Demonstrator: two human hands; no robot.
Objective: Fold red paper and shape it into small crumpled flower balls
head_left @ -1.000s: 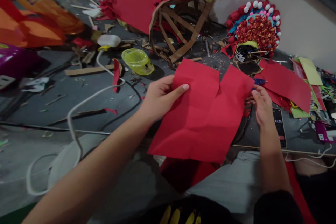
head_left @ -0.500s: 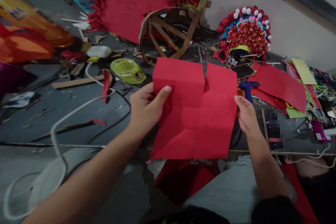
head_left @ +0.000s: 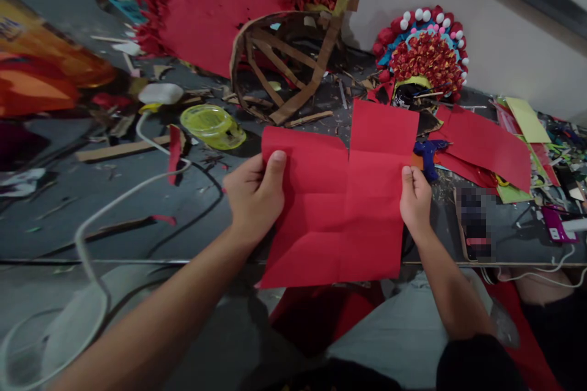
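The grey worktop (head_left: 509,232) is strewn with cardboard scraps (head_left: 119,148), mostly left of the blue glue gun (head_left: 428,159). Just left of that gun, a creased red paper sheet (head_left: 339,211) is held, its longer axis seemingly pointed toward the body, its far edge slit. Its right edge is pinched by the fingers of the right hand (head_left: 416,201), the nearer to the gun; its left edge is pinched by those of the left hand (head_left: 254,198). Rightward room is limited by the gun; farther left of it, a yellow plastic tub (head_left: 213,126) is passed.
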